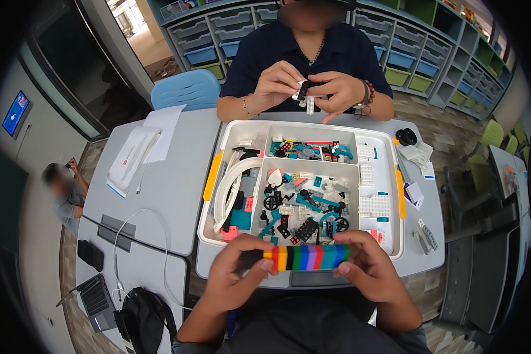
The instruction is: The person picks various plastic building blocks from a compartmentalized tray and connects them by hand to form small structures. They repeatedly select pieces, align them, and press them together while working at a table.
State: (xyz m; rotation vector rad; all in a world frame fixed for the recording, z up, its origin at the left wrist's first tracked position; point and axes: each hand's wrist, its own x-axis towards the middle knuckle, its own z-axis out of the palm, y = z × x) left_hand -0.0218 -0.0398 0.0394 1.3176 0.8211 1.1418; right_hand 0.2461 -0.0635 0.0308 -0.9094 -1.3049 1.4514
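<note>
Both of my hands hold one long bar of stacked bricks (304, 258) in many colours, level, just in front of the tray's near rim. My left hand (233, 274) grips its black and orange left end. My right hand (369, 265) grips its green right end. Beyond it lies a white parts tray (389, 194) with yellow handles, its compartments full of several small black, teal, white and pink pieces (304, 206). Across the table a person in a dark shirt holds small white and black pieces (305, 94) in both hands.
A white booklet and papers (137, 154) lie on the grey table at the left. A white cable (137, 227), a laptop (97, 301) and a black bag (144, 315) sit lower left. Small parts and bags (416, 159) lie right of the tray. Another person sits far left.
</note>
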